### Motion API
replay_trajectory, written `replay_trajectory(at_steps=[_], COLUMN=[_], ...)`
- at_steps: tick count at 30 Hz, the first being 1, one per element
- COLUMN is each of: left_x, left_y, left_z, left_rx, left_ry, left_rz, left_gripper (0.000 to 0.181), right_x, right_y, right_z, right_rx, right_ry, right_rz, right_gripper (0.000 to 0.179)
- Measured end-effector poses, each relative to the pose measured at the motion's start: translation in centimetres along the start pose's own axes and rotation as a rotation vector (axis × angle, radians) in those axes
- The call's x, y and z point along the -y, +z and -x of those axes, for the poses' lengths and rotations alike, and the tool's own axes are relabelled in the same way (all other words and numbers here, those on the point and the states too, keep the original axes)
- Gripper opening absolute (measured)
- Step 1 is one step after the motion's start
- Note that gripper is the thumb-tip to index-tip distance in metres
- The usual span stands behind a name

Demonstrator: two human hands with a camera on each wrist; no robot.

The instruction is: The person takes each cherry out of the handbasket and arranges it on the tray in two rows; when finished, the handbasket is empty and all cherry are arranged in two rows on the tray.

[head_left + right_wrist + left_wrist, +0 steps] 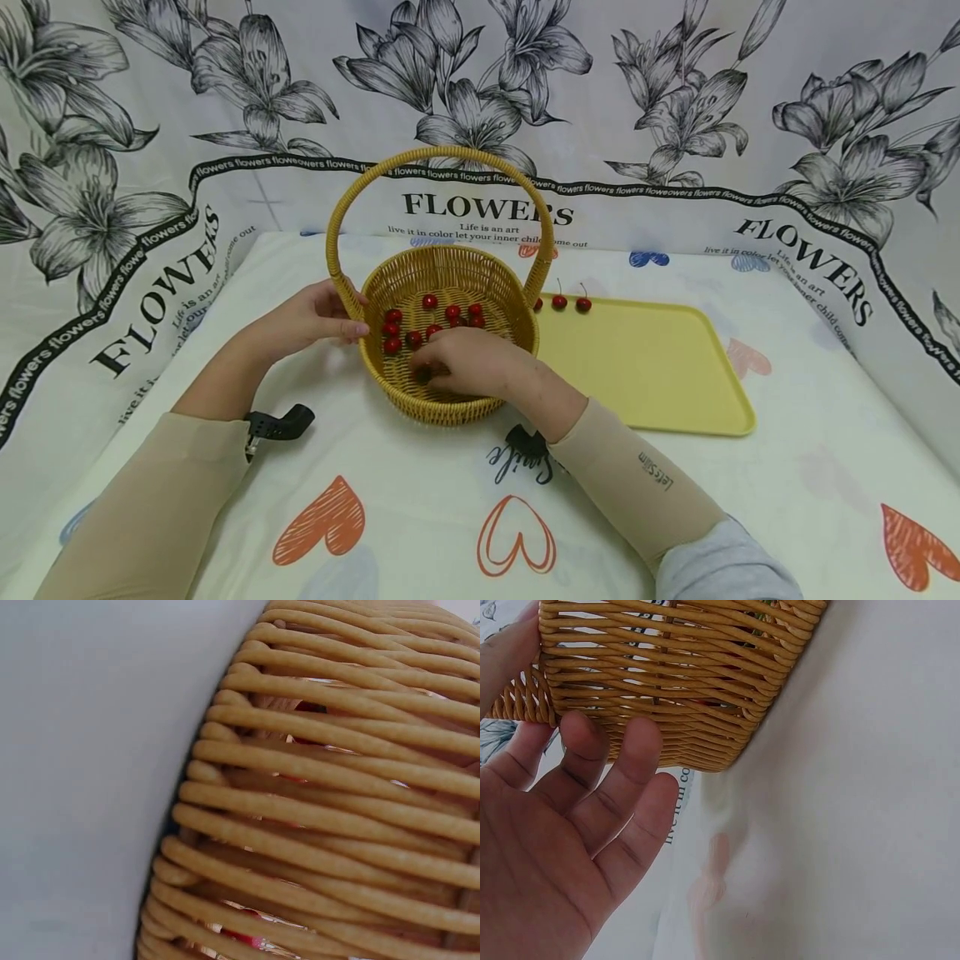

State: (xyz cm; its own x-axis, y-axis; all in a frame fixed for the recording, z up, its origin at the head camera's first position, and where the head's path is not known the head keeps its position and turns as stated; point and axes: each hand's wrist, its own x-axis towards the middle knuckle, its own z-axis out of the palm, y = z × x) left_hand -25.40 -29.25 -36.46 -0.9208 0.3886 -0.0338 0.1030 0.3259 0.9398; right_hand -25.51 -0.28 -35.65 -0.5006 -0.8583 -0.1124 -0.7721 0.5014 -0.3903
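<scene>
A woven yellow-brown basket (450,408) with a tall arched handle stands on the cloth, several red cherries (392,345) lying on its floor. At its left side my left hand (311,317) holds the basket where the handle meets the rim; in the left wrist view the thumb and a finger lie about that edge, the other fingers loosely bent. My right hand (468,362) reaches down inside the basket, over the front part of its floor. Something dark shows beneath its fingertips, but whether they pinch it is unclear. The basket wall hides that hand in the right wrist view.
To the right of the basket lies a yellow tray (637,367), partly behind the basket and right forearm. A few stemmed cherries (559,302) rest along its far edge near the handle. A flower-printed cloth (480,92) rises behind the heart-printed table cover (420,517).
</scene>
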Motion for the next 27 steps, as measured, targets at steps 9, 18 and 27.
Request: replay_trajectory(at_steps=[9,18,27], left_x=[-0.4,-0.2,0.0], left_y=[-0.1,-0.1,0.0], left_z=[0.1,0.1,-0.1], left_rx=[-0.004,-0.002,-0.002], left_ry=[-0.003,-0.017,-0.016], left_rz=[-0.008,0.015,0.032], left_gripper=[0.04,0.041,0.04], right_x=[0.2,0.2,-0.3], right_y=[-0.2,-0.2,-1.1], right_z=[-0.1,0.0,0.8], right_rx=[-0.008,0.026,-0.068], right_ry=[0.031,0.112,0.125], right_rz=[0.04,0.056,0.023], right_gripper=[0.021,0.02,0.021])
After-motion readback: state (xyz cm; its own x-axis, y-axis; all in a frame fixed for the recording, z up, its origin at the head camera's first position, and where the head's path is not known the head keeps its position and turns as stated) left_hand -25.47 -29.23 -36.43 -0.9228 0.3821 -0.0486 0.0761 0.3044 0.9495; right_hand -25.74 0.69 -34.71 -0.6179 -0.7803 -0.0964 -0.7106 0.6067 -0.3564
